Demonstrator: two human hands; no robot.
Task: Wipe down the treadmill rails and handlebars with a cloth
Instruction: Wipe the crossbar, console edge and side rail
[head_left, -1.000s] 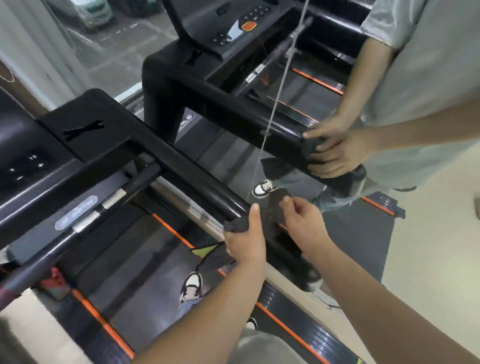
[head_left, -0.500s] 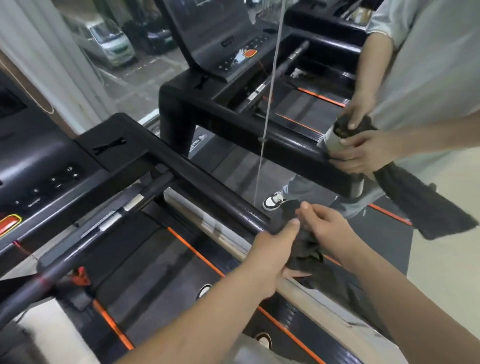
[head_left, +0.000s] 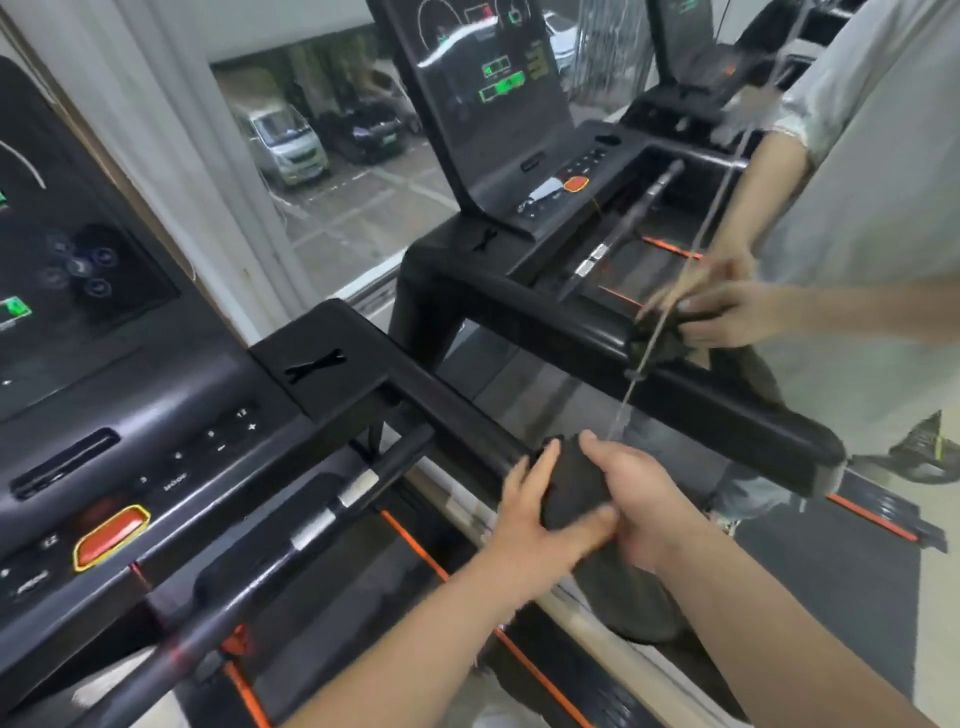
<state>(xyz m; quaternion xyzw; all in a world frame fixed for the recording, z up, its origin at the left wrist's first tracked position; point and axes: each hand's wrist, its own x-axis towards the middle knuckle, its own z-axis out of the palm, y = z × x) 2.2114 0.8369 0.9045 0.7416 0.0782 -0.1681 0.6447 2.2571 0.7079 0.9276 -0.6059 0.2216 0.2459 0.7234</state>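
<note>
A dark cloth (head_left: 574, 483) is wrapped over the end of my treadmill's black right handlebar (head_left: 452, 410). My left hand (head_left: 540, 514) grips the cloth from the left side, and my right hand (head_left: 639, 499) holds it from the right. A loose part of the cloth (head_left: 639, 603) hangs down below my hands. The handlebar runs up and left to the console (head_left: 135, 441). A thinner crossbar (head_left: 311, 530) with silver sensor bands lies below the console.
On the neighbouring treadmill another person (head_left: 852, 249) presses a dark cloth (head_left: 660, 338) on its handlebar (head_left: 571, 332) with both hands. A thin cord (head_left: 654, 332) hangs between the machines. The belt with orange stripes (head_left: 415, 551) lies below. A window (head_left: 322, 171) is ahead.
My view rose toward the consoles. Both hands went from gathering the cloth at the handlebar's end to clasping it round the bar. The other person's cloth went from hanging loose to bunched on their bar.
</note>
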